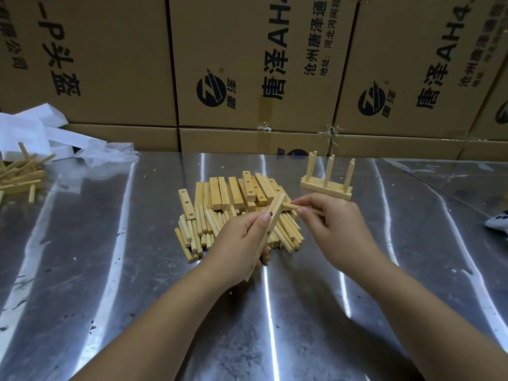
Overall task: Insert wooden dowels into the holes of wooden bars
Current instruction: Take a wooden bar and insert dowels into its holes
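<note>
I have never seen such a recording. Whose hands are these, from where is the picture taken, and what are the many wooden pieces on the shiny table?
There is no machine here. A person wears a camera on the head, and it looks down at both bare hands. The left hand grips a drilled wooden bar. The right hand pinches a dowel, its tip at the bar's upper end. On the metal table lie loose dowels and stacked bars. Beyond the right hand stands a finished bar with upright dowels. Cardboard boxes stand behind.
</note>
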